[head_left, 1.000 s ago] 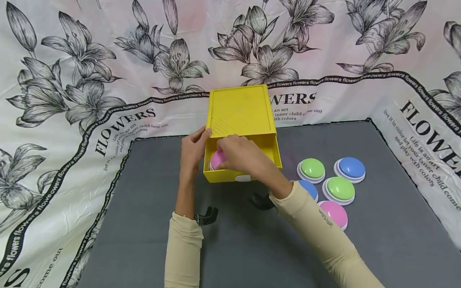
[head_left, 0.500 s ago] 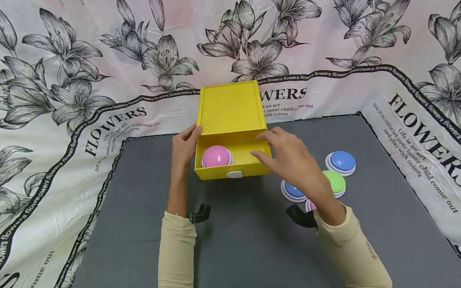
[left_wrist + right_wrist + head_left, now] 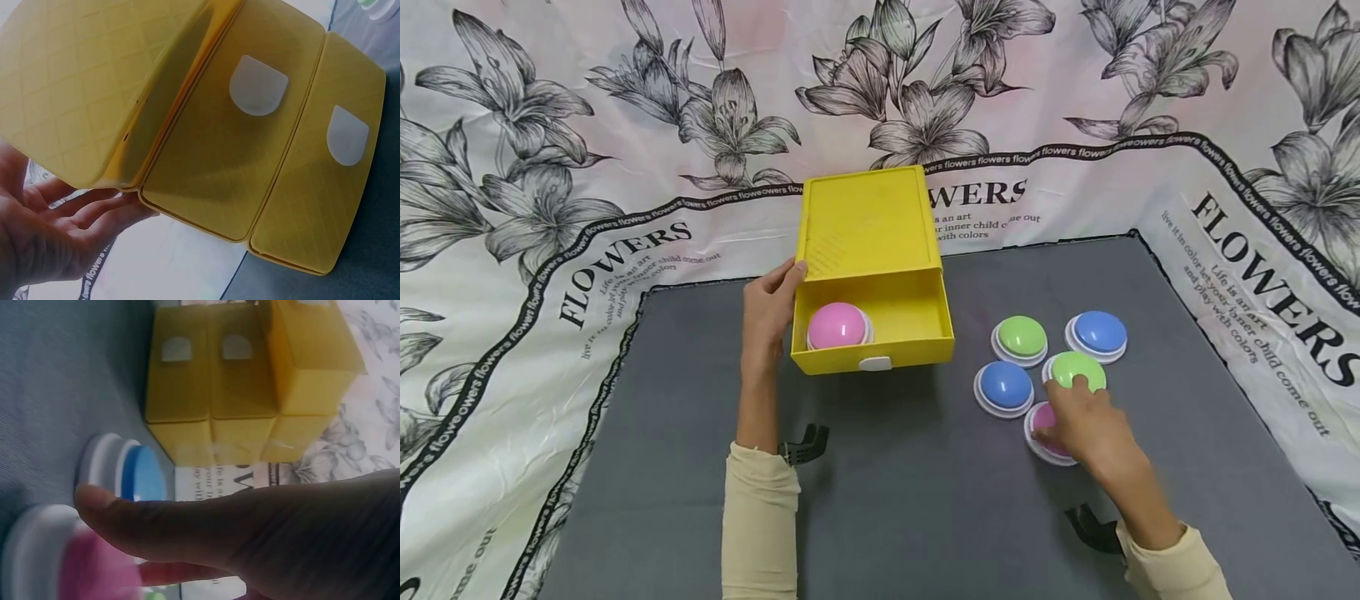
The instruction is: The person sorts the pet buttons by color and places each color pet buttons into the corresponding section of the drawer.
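A yellow drawer box [image 3: 868,225] stands at the back of the table, its top drawer [image 3: 917,342] pulled out. One pink domed button with a white base [image 3: 837,325] lies in that drawer, at its left. My left hand [image 3: 769,312] holds the box's left side, thumb on the upper edge; in the left wrist view its fingers lie along the side. My right hand [image 3: 1093,425] is over a second pink button [image 3: 1043,417] on the table, thumb at its left rim and fingers at its far side beside a green button [image 3: 1078,369].
Near the right hand lie two blue buttons [image 3: 1006,385] and another green button [image 3: 1022,337]. Two lower drawers [image 3: 206,144] of the box are pushed in, each with a white handle. A flowered cloth [image 3: 880,83] hangs behind the grey table [image 3: 910,500].
My right hand has let go of the pink button in the drawer, left the drawer, and moved right and nearer to the pink button on the table. My left hand has stayed on the box.
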`<state>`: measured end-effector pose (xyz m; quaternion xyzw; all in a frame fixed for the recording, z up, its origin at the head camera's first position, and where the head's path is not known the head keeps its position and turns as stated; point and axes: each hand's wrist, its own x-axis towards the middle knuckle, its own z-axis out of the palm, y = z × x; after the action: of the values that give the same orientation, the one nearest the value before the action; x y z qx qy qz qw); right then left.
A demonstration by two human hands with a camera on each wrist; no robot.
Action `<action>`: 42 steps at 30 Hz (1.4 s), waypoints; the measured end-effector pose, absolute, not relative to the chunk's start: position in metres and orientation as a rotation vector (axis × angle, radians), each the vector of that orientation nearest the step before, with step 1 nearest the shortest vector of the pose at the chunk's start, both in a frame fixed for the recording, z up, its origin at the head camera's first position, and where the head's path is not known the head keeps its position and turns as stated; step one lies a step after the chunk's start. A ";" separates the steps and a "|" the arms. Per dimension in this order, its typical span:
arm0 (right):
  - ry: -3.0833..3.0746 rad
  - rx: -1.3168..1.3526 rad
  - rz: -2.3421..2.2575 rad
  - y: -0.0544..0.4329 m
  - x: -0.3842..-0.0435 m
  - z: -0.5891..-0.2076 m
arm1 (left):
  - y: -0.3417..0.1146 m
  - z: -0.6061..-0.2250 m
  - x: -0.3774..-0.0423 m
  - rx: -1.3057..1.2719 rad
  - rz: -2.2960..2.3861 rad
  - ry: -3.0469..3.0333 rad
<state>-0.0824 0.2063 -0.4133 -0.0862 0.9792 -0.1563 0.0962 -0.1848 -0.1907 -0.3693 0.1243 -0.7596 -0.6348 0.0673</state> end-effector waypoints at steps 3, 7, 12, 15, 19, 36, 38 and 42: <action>2.923 -0.224 -0.481 0.202 -0.076 -0.422 | -0.193 -0.369 -0.182 0.379 -1.921 -2.292; 2.920 -0.194 -0.542 0.200 -0.071 -0.430 | -0.194 -0.372 -0.179 0.381 -1.935 -2.285; 2.906 -0.160 -0.584 0.206 -0.070 -0.437 | -0.190 -0.375 -0.179 0.374 -1.959 -2.272; 2.908 -0.135 -0.594 0.208 -0.071 -0.437 | -0.189 -0.376 -0.180 0.364 -1.956 -2.268; 2.922 -0.108 -0.599 0.209 -0.070 -0.433 | -0.188 -0.375 -0.180 0.367 -1.945 -2.245; 3.191 -0.380 -0.876 0.181 -0.088 -0.320 | -0.187 -0.369 -0.179 0.355 -1.939 -2.245; 3.153 -0.418 -0.912 0.170 -0.093 -0.301 | -0.186 -0.368 -0.180 0.355 -1.944 -2.244; 3.067 -0.544 -0.968 0.140 -0.109 -0.274 | -0.187 -0.369 -0.181 0.367 -1.946 -2.240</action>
<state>-0.1089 0.1403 -0.2742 -0.1663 0.9386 -0.2963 -0.0603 -0.1805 -0.1873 -0.3692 0.1225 -0.7470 -0.6490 0.0761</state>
